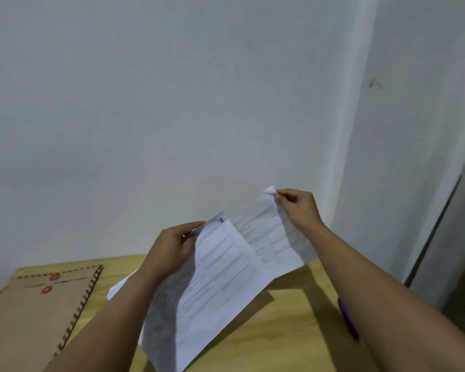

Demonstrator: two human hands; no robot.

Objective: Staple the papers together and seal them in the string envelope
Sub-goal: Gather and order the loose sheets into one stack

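My left hand (172,248) grips the top left edge of a printed white sheet (215,285) marked with a blue "1", held tilted above the table. My right hand (298,208) pinches the top corner of a second printed sheet (271,237), lifted higher and partly behind the first. Another white paper (121,287) lies on the table under my left forearm, mostly hidden. The brown string envelope (30,318) with two red discs lies flat at the left of the table. No stapler is in view.
The wooden table (293,318) stands against a pale wall. A purple pen-like object (348,319) lies at the table's right side, partly under my right forearm. A grey door or panel edge rises at the far right.
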